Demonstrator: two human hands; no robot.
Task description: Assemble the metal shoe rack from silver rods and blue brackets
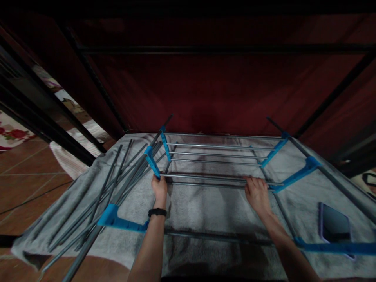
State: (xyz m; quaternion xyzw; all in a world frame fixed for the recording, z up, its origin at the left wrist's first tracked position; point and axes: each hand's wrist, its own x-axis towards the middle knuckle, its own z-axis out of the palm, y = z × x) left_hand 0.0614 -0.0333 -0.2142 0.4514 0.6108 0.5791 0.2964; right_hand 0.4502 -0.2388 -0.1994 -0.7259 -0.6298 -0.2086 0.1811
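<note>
Both hands' fingers point(255, 181) hidden behind rack rod point(205, 177)

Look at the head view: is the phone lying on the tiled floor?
No, the phone lies on the grey towel to the right of the right hand, not on the floor tiles.

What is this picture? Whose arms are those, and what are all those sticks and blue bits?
The picture comes from a camera worn on a person's head, looking down, so the arms are that person's own. The left hand and the right hand both grip a shiny metal rod. That rod is part of a rack made of several rods joined by blue plastic pieces. It lies on a grey towel spread over a surface. To the left is a pile of loose dark rods. On the right lies a phone. The left wrist wears a black band. Behind hangs dark red cloth.
</note>
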